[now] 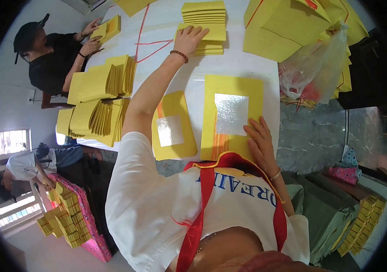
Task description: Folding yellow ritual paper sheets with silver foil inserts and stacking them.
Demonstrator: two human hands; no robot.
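Note:
My left hand (191,41) reaches to the far side of the table and lies on a fanned stack of folded yellow paper (204,16). Its fingers are spread over the top; the thumb is hidden. Close to me, my right hand (261,141) rests with fingers stretched out on the right edge of a yellow paper pad (233,86). A shiny silver square (232,113) and orange stripes mark that pad. Left of it lies a smaller yellow paper bundle (175,106), also with a silver patch, under my left upper arm's side.
Folded yellow stacks (96,84) fill the table's left edge. Red string (155,43) lies mid-table. At far right stand a large yellow bundle (279,31) and a clear plastic bag (316,68). One co-worker (50,59) handles yellow paper; another (30,165) works beside piled bundles (68,215).

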